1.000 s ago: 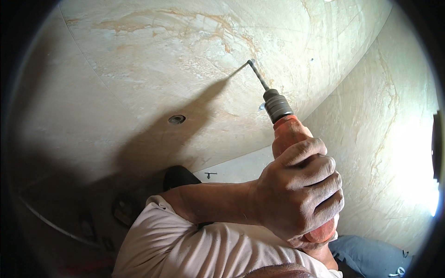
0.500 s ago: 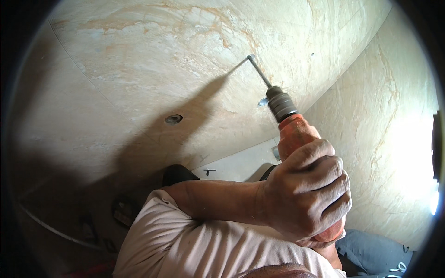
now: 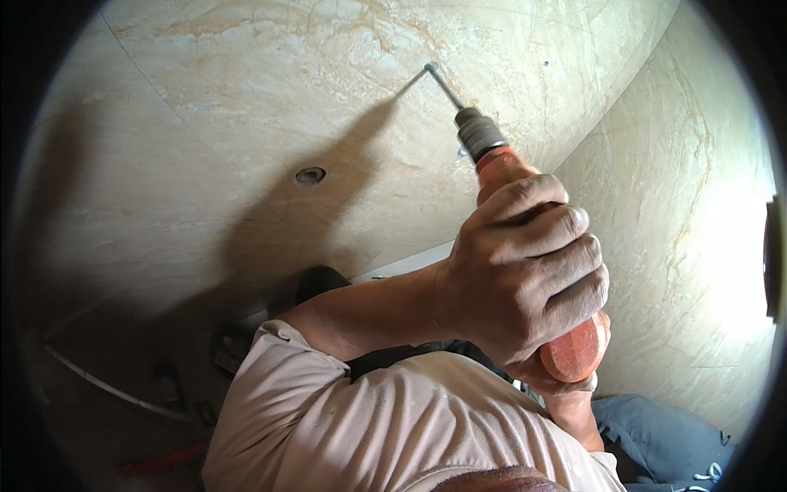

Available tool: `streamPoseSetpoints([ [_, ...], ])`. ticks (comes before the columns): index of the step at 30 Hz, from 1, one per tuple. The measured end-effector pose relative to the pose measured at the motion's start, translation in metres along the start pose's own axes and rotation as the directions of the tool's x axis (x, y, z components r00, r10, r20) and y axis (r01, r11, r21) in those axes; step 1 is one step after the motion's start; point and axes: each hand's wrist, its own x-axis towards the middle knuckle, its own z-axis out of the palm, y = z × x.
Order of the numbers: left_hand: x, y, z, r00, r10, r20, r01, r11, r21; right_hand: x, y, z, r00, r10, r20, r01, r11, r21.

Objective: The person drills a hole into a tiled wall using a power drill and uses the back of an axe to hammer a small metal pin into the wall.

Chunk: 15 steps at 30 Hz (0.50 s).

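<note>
Head view: the drill (image 3: 502,170) is in front of the person's chest, aimed away from the body at the stone-patterned wall (image 3: 246,123). Its long axis runs aslant, from the rounded orange rear end at lower right to the tip at upper left. The metal chuck (image 3: 481,134) and the slim bit (image 3: 447,88) follow that same line, and the bit's tip meets the wall at a small round grey spot (image 3: 434,66); how deep it sits cannot be told.

The left hand (image 3: 525,266) has its grip clasped over the orange body from above, fingers curled round the far side, knuckles dusty. Its forearm crosses from the left, out of a pale sleeve (image 3: 287,377). The right hand (image 3: 537,375) is beneath the drill's rear and mostly hidden, so I cannot tell how its grip stands.

The drill's shadow (image 3: 328,189) slants down to the left across the wall, and a round opening (image 3: 311,175) lies within it. A small dark hole (image 3: 547,63) is to the right of the tip. Farther right, a second wall (image 3: 656,205) catches bright light, with blue-grey cloth (image 3: 664,430) near its foot.
</note>
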Motion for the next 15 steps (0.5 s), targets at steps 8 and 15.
streamPoseSetpoints([
  [8,-0.01,0.007,0.01,0.997,0.029,-0.07,-0.032,0.998,-0.05,-0.003,-0.024,0.004,0.997,0.055,-0.057,-0.064,0.983,-0.174],
  [15,0.001,0.003,0.011,0.991,0.036,-0.131,-0.043,0.998,-0.044,0.02,-0.045,-0.006,0.986,-0.16,0.047,0.166,0.967,-0.192],
])
